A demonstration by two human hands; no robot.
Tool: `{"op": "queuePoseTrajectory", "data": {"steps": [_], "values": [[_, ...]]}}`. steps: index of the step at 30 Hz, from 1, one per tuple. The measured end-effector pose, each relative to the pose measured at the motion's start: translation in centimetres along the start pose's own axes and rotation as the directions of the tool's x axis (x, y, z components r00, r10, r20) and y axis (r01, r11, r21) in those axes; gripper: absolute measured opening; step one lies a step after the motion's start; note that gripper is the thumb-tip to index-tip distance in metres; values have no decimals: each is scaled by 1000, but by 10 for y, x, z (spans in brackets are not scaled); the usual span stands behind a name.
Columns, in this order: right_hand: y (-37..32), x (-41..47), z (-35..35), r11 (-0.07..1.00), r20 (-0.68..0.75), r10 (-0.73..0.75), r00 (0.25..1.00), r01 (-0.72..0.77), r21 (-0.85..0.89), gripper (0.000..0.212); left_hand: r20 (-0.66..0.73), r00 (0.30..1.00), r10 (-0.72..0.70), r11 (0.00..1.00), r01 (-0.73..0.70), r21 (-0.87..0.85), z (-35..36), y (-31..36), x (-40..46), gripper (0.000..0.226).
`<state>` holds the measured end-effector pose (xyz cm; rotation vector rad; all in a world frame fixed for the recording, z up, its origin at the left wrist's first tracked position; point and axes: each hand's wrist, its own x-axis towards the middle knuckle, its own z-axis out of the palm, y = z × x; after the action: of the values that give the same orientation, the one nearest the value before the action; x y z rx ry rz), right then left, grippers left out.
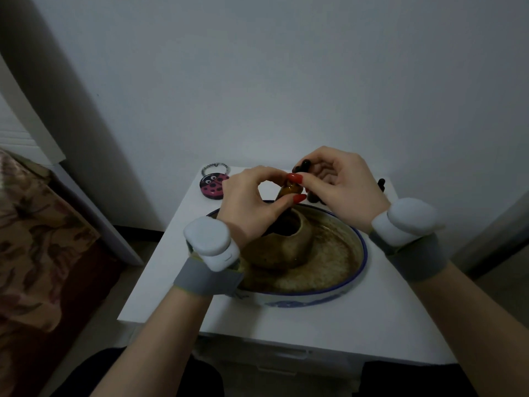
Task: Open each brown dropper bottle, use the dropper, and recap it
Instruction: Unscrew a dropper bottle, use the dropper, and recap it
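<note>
Brown glass bottle (288, 190) between fingertips (297, 198)

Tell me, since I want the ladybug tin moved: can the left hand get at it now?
Probably not yet: the left hand is shut on the brown dropper bottle. The ladybug tin lies uncovered just beside it.

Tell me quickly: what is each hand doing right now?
Left hand: closed, pinching the small brown glass dropper bottle.
Right hand: closed at the bottle's top, holding a black rubber dropper cap.
</note>
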<state>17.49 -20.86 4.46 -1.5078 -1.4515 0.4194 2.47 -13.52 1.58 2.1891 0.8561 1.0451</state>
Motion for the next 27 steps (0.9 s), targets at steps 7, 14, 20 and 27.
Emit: {"op": "queuePoseTrajectory", "data": {"steps": [7,14,20,27], "values": [[13,3,0,999,-3,-4,1000,4,48,23,-6,1000,14,1000,-14,3,11,-10,2,27],[43,4,-29,996,-70,76,995,-72,57,22,-9,992,-129,969,124,-214,3,-35,41,13],[59,0,-46,995,-134,98,986,-93,41,15,140,970,-199,964,219,-150,4,-56,82,12],[65,2,-57,992,-155,110,982,-98,82,21,264,927,-268,961,277,1,26,-75,110,23]]}}
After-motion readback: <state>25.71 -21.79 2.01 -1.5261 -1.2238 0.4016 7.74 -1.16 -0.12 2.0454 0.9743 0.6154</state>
